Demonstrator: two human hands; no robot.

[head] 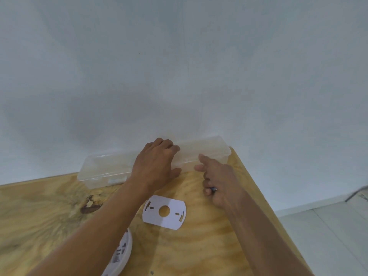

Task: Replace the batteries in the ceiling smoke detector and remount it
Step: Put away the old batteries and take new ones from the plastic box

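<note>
Clear box (103, 168) under left hand (155, 166), fingers curled on lid; right hand (217, 180) pinching battery (213, 189), forefinger out.

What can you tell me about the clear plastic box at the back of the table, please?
The clear plastic box is long, shallow and translucent, with rounded corners and a lid that looks shut. It lies flat along the back edge of the plywood table, against the pale wall. Nothing can be made out inside it. The left hand rests over its middle, fingers on the lid; the right hand reaches toward its right part, and contact cannot be confirmed there.
</note>
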